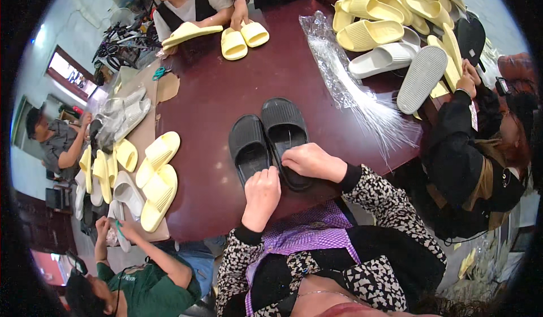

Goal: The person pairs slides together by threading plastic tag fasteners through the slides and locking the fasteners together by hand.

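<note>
A pair of black slide slippers [284, 115] lies side by side on the table in front of me, toes pointing away. My left hand [262, 197] is closed in a pinch by the heel of the left slipper. Over the right slipper, my right hand [314, 161] is also closed, fingertips pressed together. A thin pale strand [290, 135] shows against the right slipper just above those fingertips. Whether either hand grips its ends is too fine to make out. A bundle of thin clear plastic ties [370, 110] lies partly in a plastic bag to the right.
The dark red table [218, 90] spreads ahead. Yellow slippers [161, 187] sit at left, and more yellow slippers [370, 34] pile up at far right beside a grey slipper [421, 79]. Co-workers handle slippers around the table. Teal scissors [160, 72] lie at far left.
</note>
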